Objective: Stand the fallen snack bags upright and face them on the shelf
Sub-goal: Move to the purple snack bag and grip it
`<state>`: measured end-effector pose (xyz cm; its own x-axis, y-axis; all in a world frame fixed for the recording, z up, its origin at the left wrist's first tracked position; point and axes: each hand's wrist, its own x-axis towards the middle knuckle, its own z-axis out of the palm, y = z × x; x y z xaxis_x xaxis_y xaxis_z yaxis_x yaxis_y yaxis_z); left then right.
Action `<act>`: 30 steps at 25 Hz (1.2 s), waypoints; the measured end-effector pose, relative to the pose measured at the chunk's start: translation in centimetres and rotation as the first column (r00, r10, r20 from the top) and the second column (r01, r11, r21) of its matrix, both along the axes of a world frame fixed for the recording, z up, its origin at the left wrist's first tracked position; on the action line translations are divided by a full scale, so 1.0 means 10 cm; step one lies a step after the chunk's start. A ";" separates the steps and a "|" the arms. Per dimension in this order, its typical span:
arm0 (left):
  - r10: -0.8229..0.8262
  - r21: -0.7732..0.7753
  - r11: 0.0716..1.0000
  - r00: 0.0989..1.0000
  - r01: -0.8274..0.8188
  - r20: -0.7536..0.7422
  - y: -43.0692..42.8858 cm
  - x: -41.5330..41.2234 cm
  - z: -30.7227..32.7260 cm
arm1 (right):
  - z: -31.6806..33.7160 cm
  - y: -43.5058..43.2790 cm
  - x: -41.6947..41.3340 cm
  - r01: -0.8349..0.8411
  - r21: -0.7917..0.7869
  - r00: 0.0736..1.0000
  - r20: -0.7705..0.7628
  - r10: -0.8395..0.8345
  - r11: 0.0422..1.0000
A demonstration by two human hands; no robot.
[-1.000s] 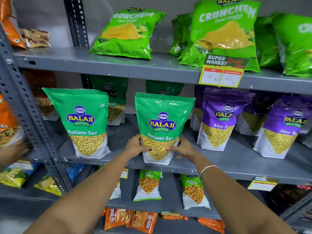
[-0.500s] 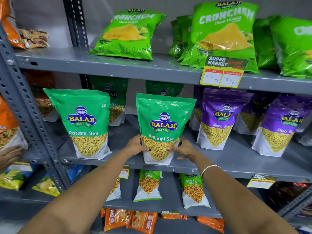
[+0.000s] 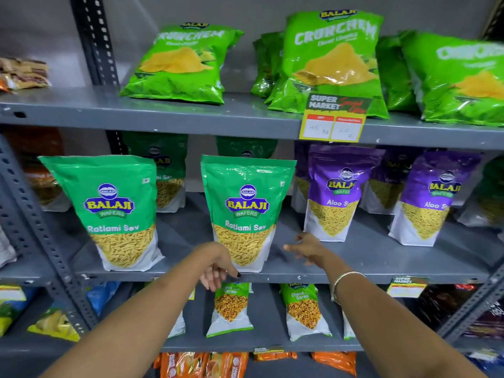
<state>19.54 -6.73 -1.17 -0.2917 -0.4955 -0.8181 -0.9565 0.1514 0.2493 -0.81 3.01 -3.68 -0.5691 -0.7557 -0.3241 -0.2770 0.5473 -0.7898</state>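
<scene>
Green Ratlami Sev bag (image 3: 246,214) is seen upright, facing out at the middle shelf (image 3: 381,275) front lip, while the left hand (image 3: 218,271) and right hand (image 3: 305,248), both loosely spread and empty, flank it, so a stray brush could topple it forward.

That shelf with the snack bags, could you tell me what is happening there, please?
A person is tidying the middle shelf. The middle Ratlami Sev bag stands upright at the front edge, label facing out. Both hands are open and hold nothing: the left hand is by the bag's lower left corner, and the right hand is beside its right, near the Aloo Sev bag.
</scene>
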 end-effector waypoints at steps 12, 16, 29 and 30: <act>0.185 -0.106 0.895 0.576 -0.434 -0.796 0.25 -2.33 -0.48 | -0.19 0.33 -2.14 0.033 -0.291 0.993 0.117 0.002 0.956; 0.299 0.047 0.828 0.370 -0.558 -0.880 0.22 -2.66 -0.57 | -0.33 0.10 -2.34 -0.137 -0.348 0.951 0.214 0.221 0.927; 0.207 -0.310 0.781 0.693 -0.542 -0.690 0.90 -2.24 -0.48 | -0.42 0.70 -1.94 -0.101 -0.276 0.989 0.076 0.127 0.956; 0.210 -0.309 0.780 0.693 -0.544 -0.690 0.85 -2.22 -0.58 | -0.39 0.75 -1.89 -0.111 -0.264 0.989 0.068 0.133 0.958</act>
<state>-2.64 1.79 -6.94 -0.3194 -0.9301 -0.1814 -0.6274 0.0641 0.7760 -19.72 10.50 -7.58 -0.4467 -0.8819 -0.1507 -0.2554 0.2871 -0.9232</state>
